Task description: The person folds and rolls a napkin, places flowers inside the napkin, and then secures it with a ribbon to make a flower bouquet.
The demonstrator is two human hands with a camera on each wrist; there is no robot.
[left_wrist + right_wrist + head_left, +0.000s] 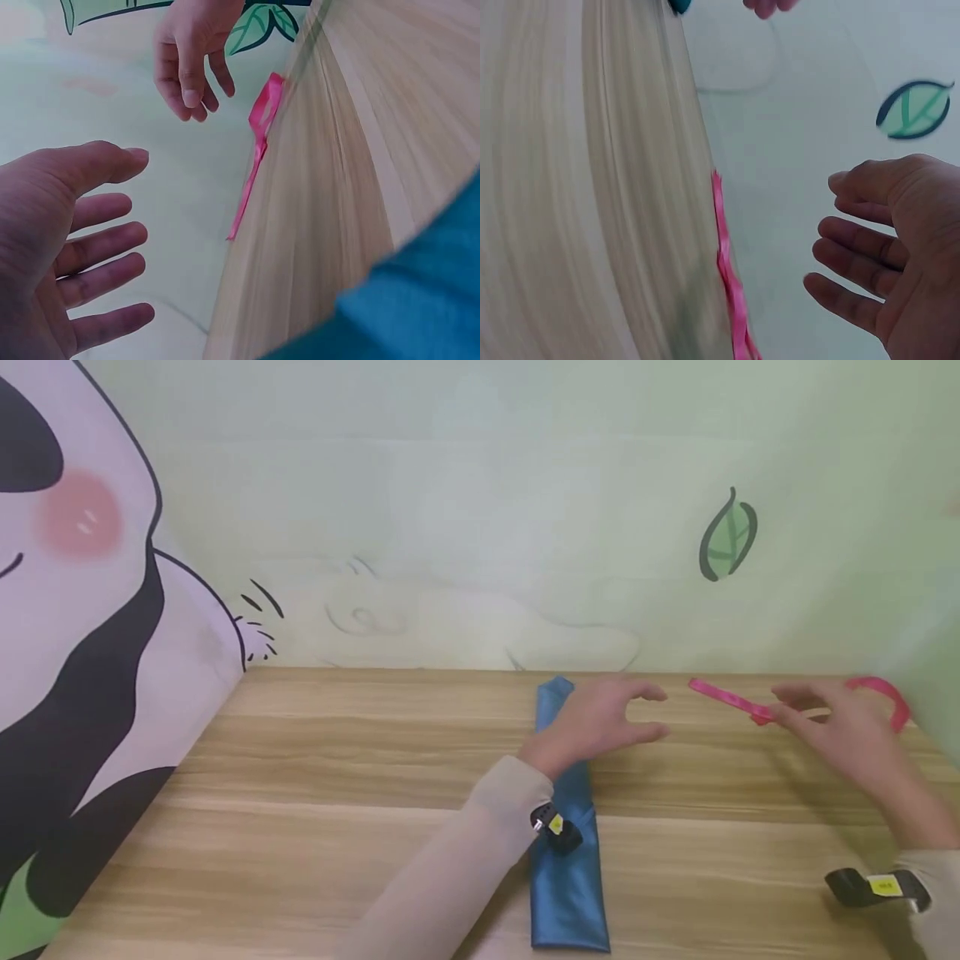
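A thin pink ribbon point(723, 695) lies along the far edge of the wooden table, with a loop at its right end. Over it hovers my right hand point(855, 735), fingers loosely bent and holding nothing; the right wrist view shows a gap between this hand point(922, 240) and the ribbon point(724, 232). My left hand point(596, 722) is raised above a long, flat strip of shiny blue cloth point(566, 897), thumb and fingers spread apart. Nothing is in the left palm point(37, 247) in the left wrist view. The left forearm hides part of the cloth.
The wood-grain table point(322, 852) meets a pale green wall point(480, 510) at its back edge. A painted panda point(82, 610) covers the left side, and a leaf point(727, 539) is painted above the ribbon.
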